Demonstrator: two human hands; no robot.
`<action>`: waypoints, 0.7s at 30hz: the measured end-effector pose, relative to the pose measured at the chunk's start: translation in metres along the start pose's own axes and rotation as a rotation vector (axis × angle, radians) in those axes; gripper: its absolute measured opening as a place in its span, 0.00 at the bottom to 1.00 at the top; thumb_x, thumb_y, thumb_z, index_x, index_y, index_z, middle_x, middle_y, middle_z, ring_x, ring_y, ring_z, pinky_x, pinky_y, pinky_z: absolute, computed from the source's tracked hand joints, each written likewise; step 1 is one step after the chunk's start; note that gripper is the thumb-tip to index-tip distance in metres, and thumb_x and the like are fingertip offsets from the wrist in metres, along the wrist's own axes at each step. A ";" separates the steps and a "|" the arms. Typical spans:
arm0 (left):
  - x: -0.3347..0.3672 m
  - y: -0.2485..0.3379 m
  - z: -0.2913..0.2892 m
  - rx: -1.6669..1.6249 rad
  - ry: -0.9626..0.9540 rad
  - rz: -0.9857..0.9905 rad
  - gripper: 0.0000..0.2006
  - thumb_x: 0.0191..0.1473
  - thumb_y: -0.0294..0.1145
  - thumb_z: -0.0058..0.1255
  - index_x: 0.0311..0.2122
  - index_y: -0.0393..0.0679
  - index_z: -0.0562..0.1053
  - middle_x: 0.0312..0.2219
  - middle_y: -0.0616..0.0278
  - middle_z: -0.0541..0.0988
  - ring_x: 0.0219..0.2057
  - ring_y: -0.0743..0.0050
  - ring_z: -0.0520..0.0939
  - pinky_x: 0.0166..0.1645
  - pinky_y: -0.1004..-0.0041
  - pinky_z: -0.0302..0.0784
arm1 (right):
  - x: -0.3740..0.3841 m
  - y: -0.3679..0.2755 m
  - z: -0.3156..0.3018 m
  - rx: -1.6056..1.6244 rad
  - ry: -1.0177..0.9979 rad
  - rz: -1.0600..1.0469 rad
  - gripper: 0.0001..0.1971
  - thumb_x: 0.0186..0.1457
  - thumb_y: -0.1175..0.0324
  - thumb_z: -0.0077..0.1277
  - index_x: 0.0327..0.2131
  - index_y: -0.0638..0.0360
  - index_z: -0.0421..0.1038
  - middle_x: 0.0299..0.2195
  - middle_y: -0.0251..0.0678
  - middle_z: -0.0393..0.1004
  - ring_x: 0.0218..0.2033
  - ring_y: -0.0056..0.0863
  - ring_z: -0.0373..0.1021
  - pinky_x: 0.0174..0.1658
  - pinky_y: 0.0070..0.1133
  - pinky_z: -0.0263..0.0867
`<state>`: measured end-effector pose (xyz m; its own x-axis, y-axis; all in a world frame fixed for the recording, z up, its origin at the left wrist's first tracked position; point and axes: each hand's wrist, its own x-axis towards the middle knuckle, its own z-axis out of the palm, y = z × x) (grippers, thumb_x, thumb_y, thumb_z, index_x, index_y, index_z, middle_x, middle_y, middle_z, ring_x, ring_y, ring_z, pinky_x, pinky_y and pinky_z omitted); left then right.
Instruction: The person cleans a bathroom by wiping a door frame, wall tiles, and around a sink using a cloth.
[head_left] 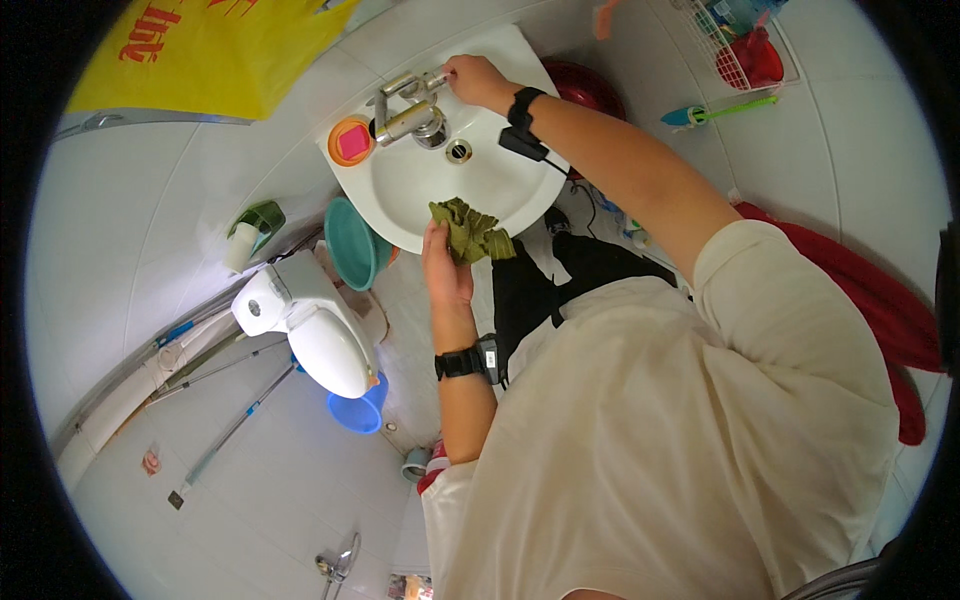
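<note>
1. Head view, edges first: the white sink (395, 190) has a curved front rim nearest the person and a back edge against the tiled wall. An orange dish (337, 142) with a pink block (354, 141) takes up the back-left corner, close beside the faucet (405, 122).
2. Head view, open room: the bowl's left part is bare, and so is the stretch between the drain (458, 152) and the front rim, down to the green piece. Outside the sink on the left, a teal basin (350, 245) sits just beside the rim, with the white toilet (330, 350) beyond it; a dark red basin (590, 90) shows past the right edge.
3. Head view, left hand (446, 262): its fingers are closed on the lower-left side of a crumpled green piece (468, 230), cloth or leaf, I cannot tell which. The thumb shows at that edge; the other fingers are partly hidden. The piece spreads up and to the right from the grip, overlapping the front rim; whether it touches the sink cannot be told.
4. Head view, right hand (478, 80): its fingers are drawn together on the end of the metal lever (436, 78), well apart from the green piece.
</note>
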<state>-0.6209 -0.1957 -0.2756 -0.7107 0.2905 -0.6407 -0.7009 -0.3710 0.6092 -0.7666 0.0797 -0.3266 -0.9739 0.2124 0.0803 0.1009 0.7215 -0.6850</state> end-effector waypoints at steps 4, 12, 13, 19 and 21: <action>0.032 0.019 -0.004 -0.033 -0.139 -0.065 0.20 0.64 0.30 0.41 0.60 0.38 0.64 0.52 0.54 0.74 0.53 0.59 0.77 0.56 0.60 0.76 | -0.002 0.013 0.004 0.081 -0.098 0.141 0.12 0.57 0.73 0.48 0.44 0.57 0.75 0.39 0.49 0.78 0.43 0.47 0.75 0.46 0.36 0.70; 0.092 0.026 0.015 0.044 -0.201 -0.095 0.25 0.62 0.25 0.43 0.64 0.41 0.59 0.55 0.53 0.71 0.53 0.59 0.76 0.56 0.59 0.75 | -0.078 0.011 0.043 1.029 -0.082 0.865 0.22 0.64 0.53 0.49 0.53 0.57 0.66 0.46 0.37 0.73 0.47 0.30 0.70 0.52 0.31 0.66; 0.095 0.025 0.005 0.044 -0.186 -0.103 0.25 0.62 0.25 0.43 0.64 0.41 0.59 0.55 0.53 0.71 0.53 0.59 0.76 0.56 0.59 0.75 | -0.098 -0.015 0.046 1.284 -0.262 0.999 0.23 0.66 0.48 0.45 0.54 0.55 0.65 0.47 0.37 0.72 0.48 0.35 0.70 0.51 0.34 0.68; 0.114 0.025 0.011 0.329 -0.206 0.013 0.18 0.61 0.26 0.45 0.56 0.40 0.69 0.53 0.56 0.74 0.57 0.64 0.72 0.61 0.62 0.67 | -0.134 -0.038 0.068 2.002 -0.217 0.996 0.18 0.68 0.58 0.42 0.54 0.58 0.67 0.49 0.39 0.73 0.49 0.38 0.72 0.53 0.39 0.70; 0.115 0.023 0.004 0.348 -0.133 0.115 0.15 0.61 0.28 0.46 0.52 0.40 0.72 0.53 0.57 0.74 0.57 0.65 0.72 0.60 0.63 0.67 | -0.134 -0.036 0.073 1.937 -0.107 0.977 0.17 0.68 0.61 0.42 0.53 0.60 0.68 0.47 0.40 0.74 0.48 0.38 0.73 0.53 0.38 0.70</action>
<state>-0.7195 -0.1670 -0.3335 -0.7715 0.3846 -0.5068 -0.5786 -0.0929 0.8103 -0.6550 -0.0232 -0.3655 -0.7671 -0.0785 -0.6367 0.2290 -0.9606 -0.1575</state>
